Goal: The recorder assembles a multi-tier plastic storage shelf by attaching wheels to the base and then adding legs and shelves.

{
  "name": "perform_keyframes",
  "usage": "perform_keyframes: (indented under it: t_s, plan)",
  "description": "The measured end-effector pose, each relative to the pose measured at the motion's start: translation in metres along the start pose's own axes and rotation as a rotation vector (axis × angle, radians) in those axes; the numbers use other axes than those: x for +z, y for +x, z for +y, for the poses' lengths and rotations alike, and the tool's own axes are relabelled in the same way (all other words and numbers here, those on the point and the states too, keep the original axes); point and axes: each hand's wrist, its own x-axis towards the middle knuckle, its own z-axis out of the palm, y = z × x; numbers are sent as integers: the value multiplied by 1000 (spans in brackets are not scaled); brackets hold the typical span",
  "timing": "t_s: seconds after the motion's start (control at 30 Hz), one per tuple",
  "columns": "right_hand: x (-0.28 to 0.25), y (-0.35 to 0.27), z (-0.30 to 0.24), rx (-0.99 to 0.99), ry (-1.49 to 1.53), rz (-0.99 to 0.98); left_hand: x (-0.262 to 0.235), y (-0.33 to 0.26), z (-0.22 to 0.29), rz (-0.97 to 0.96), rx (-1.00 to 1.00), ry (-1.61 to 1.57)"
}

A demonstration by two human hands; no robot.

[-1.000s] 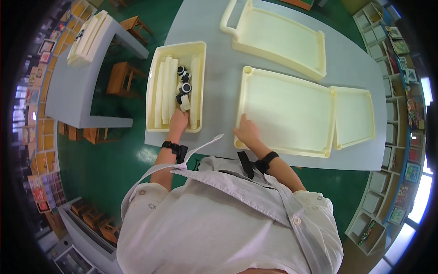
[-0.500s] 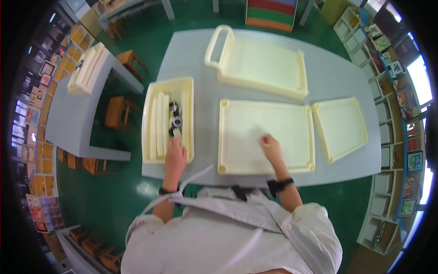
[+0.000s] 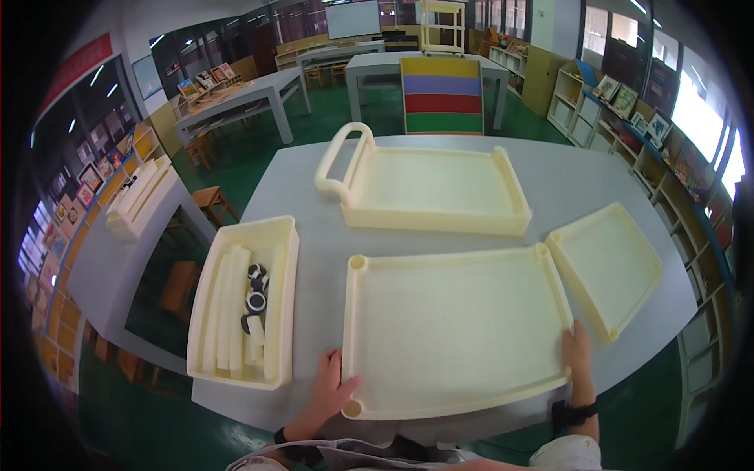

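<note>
A shallow cream plastic tray [image 3: 459, 330] with round corner sockets lies in front of me on the grey table. My left hand [image 3: 328, 386] grips its left edge close to the near corner, thumb over the rim. On the opposite side my right hand [image 3: 577, 353] is closed round the right edge, its fingers partly hidden. Left of the tray stands a deep cream bin [image 3: 287, 306]. Inside it lie several long cream tubes [image 3: 224, 314], black-and-white wheels [image 3: 256, 301] and a short cream piece [image 3: 257, 331].
Behind the tray sits a cream tray with a looped handle [image 3: 436, 221]. A smaller cream tray [image 3: 609, 267] lies at the right, close beside the middle one. The grey table [image 3: 322, 259] has angled edges. Wooden stools [image 3: 212, 202] and a second table [image 3: 118, 271] stand to the left.
My left hand has left the bin and taken hold of the tray's left edge. My right hand went from above the tray to its right edge. The view has tilted up.
</note>
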Motion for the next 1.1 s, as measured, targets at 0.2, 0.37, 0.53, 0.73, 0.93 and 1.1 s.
perform_keyframes:
  t_s: [0.2, 0.37, 0.53, 0.73, 0.93, 1.1]
  plan:
    - [-33, 7, -42, 21, 251, -68, -28, 12, 22, -79, -21, 17]
    - [-23, 14, -43, -23, 756, 130, -43, 14, 26, 234, 190, -52]
    - [-53, 28, -74, -174, 1031, 144, -78, 41, 44, 504, 425, -8]
    - [-59, 11, -52, 190, 1570, 5, -90, 11, 5, 288, 38, -1066]
    - [-39, -8, -3, -30, 1821, -191, -71, 1, 9, -209, -156, -1447]
    - [-38, 5, -27, 79, 1441, -355, -64, 43, -16, -373, -179, -1511]
